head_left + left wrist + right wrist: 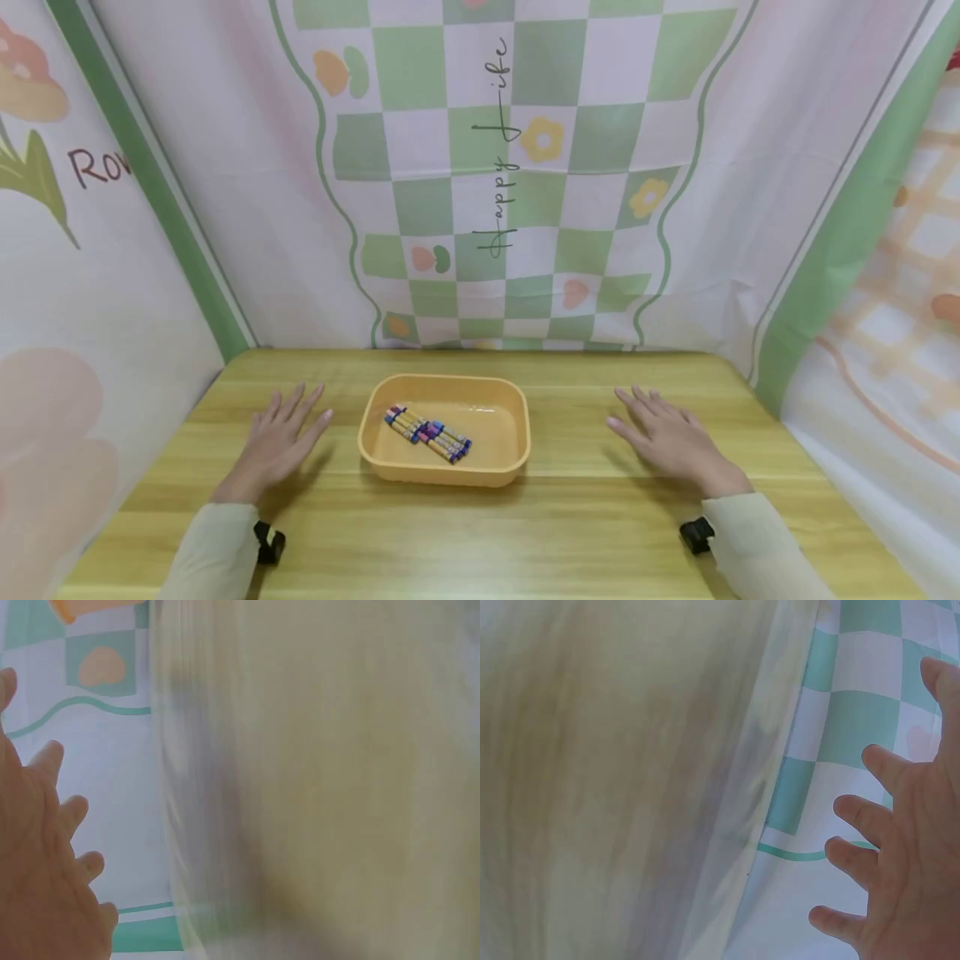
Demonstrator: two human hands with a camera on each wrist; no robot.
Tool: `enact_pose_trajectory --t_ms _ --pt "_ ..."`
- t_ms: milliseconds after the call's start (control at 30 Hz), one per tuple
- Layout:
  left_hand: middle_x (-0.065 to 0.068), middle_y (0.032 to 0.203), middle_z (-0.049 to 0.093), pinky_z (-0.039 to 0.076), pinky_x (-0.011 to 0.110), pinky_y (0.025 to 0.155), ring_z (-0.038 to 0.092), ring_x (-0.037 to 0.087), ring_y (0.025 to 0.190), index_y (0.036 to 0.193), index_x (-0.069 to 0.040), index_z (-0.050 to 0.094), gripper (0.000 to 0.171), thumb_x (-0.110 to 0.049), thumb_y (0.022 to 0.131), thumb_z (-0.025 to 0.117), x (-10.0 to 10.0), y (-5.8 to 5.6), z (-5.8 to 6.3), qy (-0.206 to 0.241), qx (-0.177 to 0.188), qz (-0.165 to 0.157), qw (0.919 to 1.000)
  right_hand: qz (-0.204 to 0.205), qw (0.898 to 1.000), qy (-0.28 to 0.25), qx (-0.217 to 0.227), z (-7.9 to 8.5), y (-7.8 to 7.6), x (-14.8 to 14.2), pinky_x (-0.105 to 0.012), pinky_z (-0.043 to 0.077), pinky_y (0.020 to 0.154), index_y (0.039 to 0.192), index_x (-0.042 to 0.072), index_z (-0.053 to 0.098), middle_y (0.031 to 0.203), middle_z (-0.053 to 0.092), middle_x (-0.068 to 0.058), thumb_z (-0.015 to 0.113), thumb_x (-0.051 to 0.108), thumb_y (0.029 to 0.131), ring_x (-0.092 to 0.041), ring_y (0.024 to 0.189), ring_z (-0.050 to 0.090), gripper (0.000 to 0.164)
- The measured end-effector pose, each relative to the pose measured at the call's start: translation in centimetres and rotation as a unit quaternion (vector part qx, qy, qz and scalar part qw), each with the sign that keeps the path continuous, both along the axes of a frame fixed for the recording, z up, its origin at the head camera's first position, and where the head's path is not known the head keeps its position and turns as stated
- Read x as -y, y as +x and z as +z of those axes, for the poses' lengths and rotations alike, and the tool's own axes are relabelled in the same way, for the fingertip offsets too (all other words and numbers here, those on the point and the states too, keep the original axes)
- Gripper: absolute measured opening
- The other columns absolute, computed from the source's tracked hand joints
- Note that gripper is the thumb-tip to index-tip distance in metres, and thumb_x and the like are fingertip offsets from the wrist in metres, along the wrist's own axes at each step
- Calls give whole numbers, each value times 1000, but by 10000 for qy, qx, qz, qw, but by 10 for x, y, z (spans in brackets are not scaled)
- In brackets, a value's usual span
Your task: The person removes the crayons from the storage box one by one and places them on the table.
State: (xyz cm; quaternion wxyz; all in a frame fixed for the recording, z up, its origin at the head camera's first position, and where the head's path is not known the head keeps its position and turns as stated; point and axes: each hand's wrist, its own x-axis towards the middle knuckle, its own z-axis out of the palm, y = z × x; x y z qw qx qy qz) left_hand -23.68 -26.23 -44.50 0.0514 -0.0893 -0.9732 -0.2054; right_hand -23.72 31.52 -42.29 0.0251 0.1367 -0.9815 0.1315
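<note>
A shallow yellow-orange plastic tray (495,477) lies on the table. Inside it, toward the left and middle, is a small pile of what look like crayons (442,443) with yellowish wrappers and coloured ends. My left hand (277,446) is held to the left of the tray with fingers spread, holding nothing; the left wrist view shows the same left hand (45,855) from the palm side. To the tray's right my right hand (671,437) has its fingers extended and holds nothing. In the right wrist view the palm of my right hand (915,847) shows, fingers apart.
The wooden table (465,542) reaches back to a checkered green and white curtain (480,200). Printed cloths hang at the left and right sides. Each wrist carries a black strap-like piece (697,535) beside a light sleeve (761,533).
</note>
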Motion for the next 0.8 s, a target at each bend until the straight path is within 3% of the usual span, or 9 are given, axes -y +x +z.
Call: enact_pose_trajectory --t_ms 167,300,500,633,800 --pt "26 163 11 -2 75 108 2 59 143 160 -11 20 71 -55 105 27 -1 -3 -3 503 117 -68 9986 91 9995 -278 106 1 0 -2 -74 11 108 159 11 27 162 20 -24 33 58 104 -50 144 19 72" --pt "26 163 5 -5 76 106 -3 57 144 162 -13 14 71 -53 106 28 -4 -4 0 1137 453 -184 9923 202 9982 -534 179 2 -1 -1 -74 13 108 159 10 27 162 21 -23 34 55 105 -51 144 21 71" --pt "21 165 0 -4 79 103 -5 51 147 162 -17 9 71 -54 105 30 -10 -6 6 1960 852 -242 9766 501 9897 -1274 427 6 -2 3 -71 16 110 157 3 29 160 21 -28 36 46 107 -53 143 20 67" --pt "22 165 3 3 78 105 2 50 147 162 -15 8 72 -50 105 35 -14 -6 7 2405 968 -379 9651 657 9812 -1672 711 7 -3 4 -70 17 110 156 -1 28 159 22 -29 35 43 108 -53 143 20 65" --pt "19 165 10 12 74 107 14 48 147 163 -25 6 80 -58 100 44 -20 -8 4 3067 1461 -308 9400 740 9748 -1913 878 8 -3 6 -69 18 110 156 -1 28 159 25 -28 35 42 108 -52 143 21 64"
